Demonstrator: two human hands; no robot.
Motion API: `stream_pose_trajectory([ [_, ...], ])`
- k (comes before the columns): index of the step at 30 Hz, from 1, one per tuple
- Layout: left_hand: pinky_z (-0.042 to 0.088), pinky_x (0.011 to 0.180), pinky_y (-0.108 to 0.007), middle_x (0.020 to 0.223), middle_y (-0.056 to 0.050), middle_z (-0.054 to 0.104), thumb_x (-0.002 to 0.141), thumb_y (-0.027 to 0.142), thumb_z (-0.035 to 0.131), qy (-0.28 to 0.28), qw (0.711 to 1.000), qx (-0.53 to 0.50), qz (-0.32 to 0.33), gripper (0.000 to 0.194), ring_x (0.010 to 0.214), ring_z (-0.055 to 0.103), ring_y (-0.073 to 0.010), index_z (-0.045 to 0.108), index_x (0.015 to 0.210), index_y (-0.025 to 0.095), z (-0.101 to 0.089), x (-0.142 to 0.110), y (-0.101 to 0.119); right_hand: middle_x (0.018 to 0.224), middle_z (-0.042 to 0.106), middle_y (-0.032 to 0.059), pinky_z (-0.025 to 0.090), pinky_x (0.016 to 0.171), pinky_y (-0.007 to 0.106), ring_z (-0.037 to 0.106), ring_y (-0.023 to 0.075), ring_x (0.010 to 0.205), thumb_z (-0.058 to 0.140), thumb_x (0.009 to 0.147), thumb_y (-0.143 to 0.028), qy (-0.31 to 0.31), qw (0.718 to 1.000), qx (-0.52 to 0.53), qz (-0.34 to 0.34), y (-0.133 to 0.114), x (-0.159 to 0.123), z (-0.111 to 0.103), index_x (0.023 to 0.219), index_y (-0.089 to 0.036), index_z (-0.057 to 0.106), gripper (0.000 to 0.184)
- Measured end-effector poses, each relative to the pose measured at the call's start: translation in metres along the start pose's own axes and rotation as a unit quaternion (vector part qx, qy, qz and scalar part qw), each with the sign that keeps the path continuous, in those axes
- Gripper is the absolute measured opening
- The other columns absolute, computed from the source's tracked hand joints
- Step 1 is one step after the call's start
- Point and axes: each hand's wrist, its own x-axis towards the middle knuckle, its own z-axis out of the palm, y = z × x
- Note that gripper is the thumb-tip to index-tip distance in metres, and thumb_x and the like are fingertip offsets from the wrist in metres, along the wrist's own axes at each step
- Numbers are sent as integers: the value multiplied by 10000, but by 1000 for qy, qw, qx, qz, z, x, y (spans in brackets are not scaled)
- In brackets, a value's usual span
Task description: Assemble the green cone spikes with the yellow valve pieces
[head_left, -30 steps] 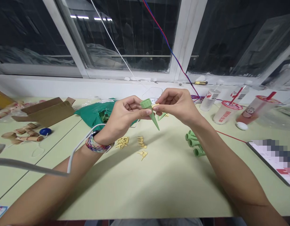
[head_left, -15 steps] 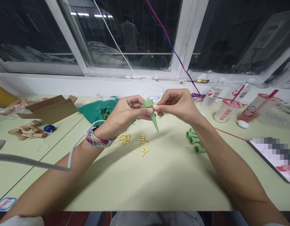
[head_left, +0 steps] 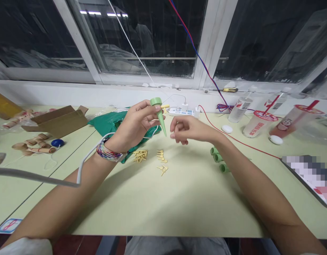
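Observation:
My left hand (head_left: 137, 122) is raised and grips a pale green plastic cone spike (head_left: 159, 113) by its wide cup end, with the tip pointing down. A small yellow plastic peg (head_left: 165, 106) juts sideways from the spike's top. My right hand (head_left: 184, 129) hangs just to the right of the spike, apart from it, with loosely curled fingers holding nothing. Below the hands lie several loose yellow pegs (head_left: 160, 159) on the pale green table (head_left: 179, 202). Several green plastic tubes (head_left: 218, 157) lie partly hidden under my right forearm.
A green plastic bag (head_left: 110, 122) lies beneath my left hand. Further left are a cardboard box (head_left: 58, 122) and wooden rolls (head_left: 33, 145). A power strip (head_left: 181, 112), a red wire (head_left: 240, 141) and plastic cups (head_left: 256, 124) stand at the back.
My right hand has let go and moved right, away from the spike. My left hand has lifted the spike higher and moved it left. The yellow peg stays at the spike's top.

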Motion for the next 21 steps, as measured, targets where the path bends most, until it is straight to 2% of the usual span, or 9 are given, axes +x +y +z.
stream_pose_trajectory([
  [3,569,693,-304,869,-34,715,699,303,882,9,1000,-15,-14,267,799,686,-179,652,787,201,1,0,-4,763,705,13,424,565,226,608,117,618,749,827,-307,-78,979,-177,61,15,9,18,863,-177,663,161],
  [6,566,698,-295,884,-36,724,701,293,883,2,999,-28,-22,263,798,682,-168,660,802,199,3,0,-8,848,723,24,380,576,232,595,124,677,733,797,-265,-96,955,-271,74,23,14,36,846,-183,685,108],
  [12,578,740,-293,905,-51,736,747,300,856,-13,998,-44,-51,241,798,696,-160,652,799,183,3,1,-19,867,726,34,346,570,254,596,154,707,684,786,-262,-84,939,-324,79,27,15,52,849,-201,666,90],
  [17,582,754,-288,937,-51,751,726,280,870,-9,997,-42,-58,258,823,716,-160,655,834,187,3,2,-24,919,728,49,343,578,260,608,172,754,674,772,-248,-105,932,-338,77,39,19,65,831,-201,645,81],
  [21,576,722,-295,938,-61,754,717,297,880,-15,998,-27,-54,282,844,720,-184,662,859,190,4,1,-23,902,711,44,335,583,264,582,166,733,636,779,-201,-97,930,-348,62,42,20,64,829,-201,621,52],
])
